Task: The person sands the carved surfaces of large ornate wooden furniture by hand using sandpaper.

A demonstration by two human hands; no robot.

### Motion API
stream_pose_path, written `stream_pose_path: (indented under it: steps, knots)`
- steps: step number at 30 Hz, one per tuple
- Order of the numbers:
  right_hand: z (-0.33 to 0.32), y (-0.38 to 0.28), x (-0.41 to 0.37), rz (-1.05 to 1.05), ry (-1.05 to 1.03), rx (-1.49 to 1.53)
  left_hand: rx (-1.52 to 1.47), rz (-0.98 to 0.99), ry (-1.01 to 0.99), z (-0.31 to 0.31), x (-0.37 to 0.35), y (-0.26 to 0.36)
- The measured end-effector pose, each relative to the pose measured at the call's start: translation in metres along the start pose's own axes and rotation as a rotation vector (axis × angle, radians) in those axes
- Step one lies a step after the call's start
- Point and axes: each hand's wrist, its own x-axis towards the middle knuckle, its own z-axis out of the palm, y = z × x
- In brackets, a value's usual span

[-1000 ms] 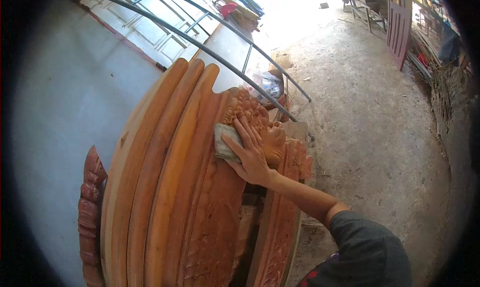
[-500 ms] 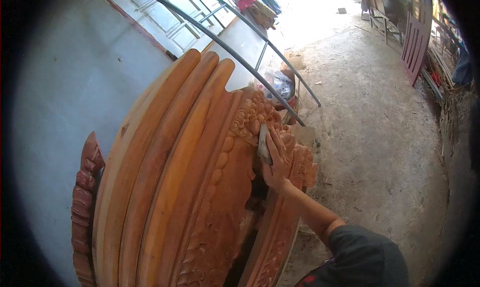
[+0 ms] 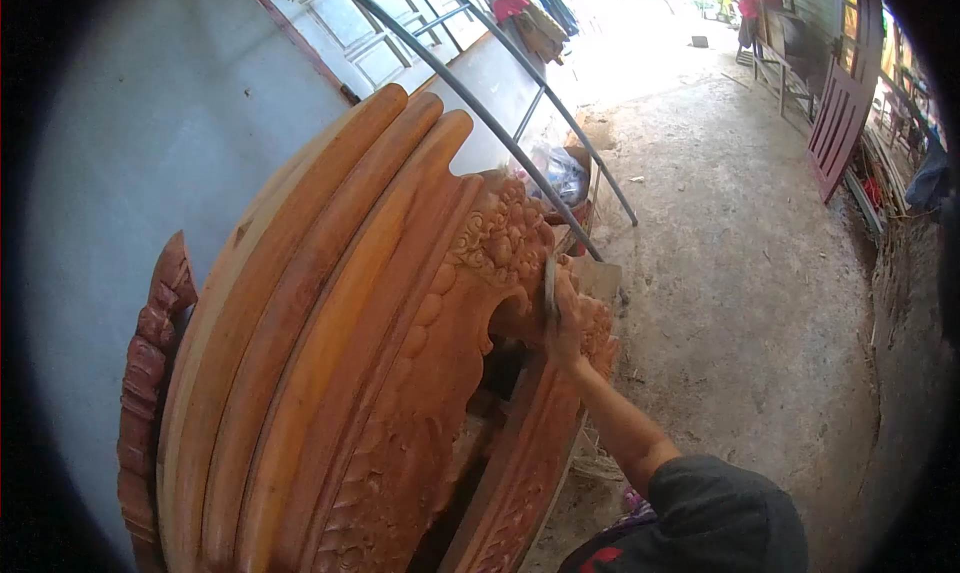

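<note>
A large carved wooden piece (image 3: 400,373) with several long rounded rails (image 3: 290,303) fills the middle and left. My right hand (image 3: 565,318) is at its carved far corner, wrapped round a thin greyish pad (image 3: 550,285) held on edge against the wood. Beside the hand lies a raised floral carving (image 3: 500,238). A dark gap runs between the carved panel and a lower carved beam (image 3: 515,463). My left hand is out of view.
Grey metal poles (image 3: 480,113) slant over the far end of the wood. Behind them sits a container with plastic bags (image 3: 562,176). A dark red carved strip (image 3: 145,383) leans by the wall at left. A reddish slatted panel (image 3: 838,123) stands at right.
My right hand has moved with the pad off the floral carving to the outer edge of the corner, and the pad now stands more on edge. The view has shifted slightly.
</note>
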Motion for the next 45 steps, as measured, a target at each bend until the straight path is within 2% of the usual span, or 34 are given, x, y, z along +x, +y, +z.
stream_pose_path:
  steps: [2,4,5,7,8,10,13,15,17,18,20,21,23,24,25,26,27,28,29,30,32,33,35,36,38,39,40,42,44,45]
  knots:
    - [-0.009,0.005,-0.027,0.046,-0.038,-0.037,-0.001,0.002,0.000,-0.002,0.004,0.009]
    - [-0.022,0.000,-0.027,0.084,-0.164,-0.282,0.006,0.004,0.004,-0.004,0.006,0.013]
    - [-0.023,0.003,-0.019,0.082,-0.160,-0.278,0.009,0.007,0.000,-0.005,0.007,0.014]
    - [-0.022,0.008,0.010,0.273,-0.108,-0.089,0.019,0.002,-0.008,-0.006,0.007,0.015]
    - [-0.018,0.012,0.017,0.268,-0.114,-0.085,0.029,-0.002,-0.016,-0.007,0.006,0.017]
    - [-0.007,0.023,0.025,0.412,-0.184,-0.135,0.025,-0.008,-0.032,-0.010,0.011,0.024]
    - [-0.001,0.009,-0.004,0.285,-0.127,-0.147,0.016,-0.037,-0.058,-0.016,0.019,0.036]
    - [-0.015,-0.044,-0.024,0.283,-0.133,0.223,0.050,-0.084,-0.058,-0.023,0.019,0.033]
    - [-0.032,-0.067,-0.051,0.268,-0.383,-0.046,0.197,0.025,-0.208,-0.024,0.018,0.026]
    - [-0.040,-0.091,-0.040,0.241,-0.397,-0.023,0.221,-0.002,-0.199,-0.024,0.017,0.025]
    - [-0.060,-0.147,-0.021,0.142,-0.509,0.237,0.106,0.045,-0.192,-0.024,0.019,0.026]
    - [-0.051,-0.160,-0.006,-0.054,-0.211,0.200,0.134,0.020,-0.179,-0.027,0.019,0.026]
    - [-0.036,-0.192,0.049,-0.131,0.015,0.254,0.124,0.073,-0.234,-0.034,0.018,0.028]
    - [-0.032,-0.203,0.086,-0.028,-0.069,0.339,0.156,0.043,-0.222,-0.036,0.015,0.025]
    - [-0.013,-0.192,0.124,-0.222,-0.022,0.326,0.112,0.098,-0.256,-0.037,0.012,0.021]
    - [-0.004,-0.212,0.156,-0.213,-0.058,0.197,0.068,0.149,-0.291,-0.039,0.010,0.012]
    - [0.000,-0.246,0.184,-0.118,-0.111,0.172,0.101,0.112,-0.283,-0.041,0.010,0.002]
    - [0.027,-0.243,0.212,-0.405,-0.029,0.097,0.086,0.189,-0.310,-0.043,0.010,-0.009]
    - [0.044,-0.249,0.223,-0.450,-0.087,0.022,0.069,0.265,-0.341,-0.048,0.011,-0.021]
    - [0.063,-0.255,0.223,-0.439,-0.133,-0.005,0.100,0.225,-0.340,-0.055,0.015,-0.032]
    - [0.083,-0.293,0.207,-0.457,-0.186,-0.003,0.016,0.113,-0.276,-0.070,0.026,-0.055]
    - [0.078,-0.319,0.191,-0.537,-0.245,-0.047,0.039,0.082,-0.268,-0.073,0.029,-0.068]
    - [0.059,-0.387,0.155,-0.667,-0.383,-0.065,-0.077,-0.127,-0.250,-0.078,0.037,-0.094]
    - [0.049,-0.429,0.130,-0.718,-0.466,-0.037,-0.076,-0.079,-0.158,-0.072,0.039,-0.108]
    - [0.049,-0.492,0.087,-0.778,-0.630,0.209,-0.080,-0.090,-0.158,-0.071,0.039,-0.113]
    - [0.051,-0.526,0.064,-0.846,-0.630,0.227,-0.091,-0.095,-0.161,-0.071,0.039,-0.112]
    - [0.055,-0.557,0.043,-0.836,-0.763,0.317,-0.098,-0.093,-0.163,-0.070,0.040,-0.112]
    - [0.062,-0.614,0.007,-0.887,-0.994,0.306,-0.108,-0.104,-0.177,-0.071,0.041,-0.113]
    - [0.079,-0.652,-0.023,-0.902,-1.128,0.424,-0.104,-0.087,-0.182,-0.071,0.041,-0.116]
    - [0.084,-0.653,-0.022,-0.896,-1.126,0.426,-0.093,-0.069,-0.190,-0.071,0.041,-0.117]
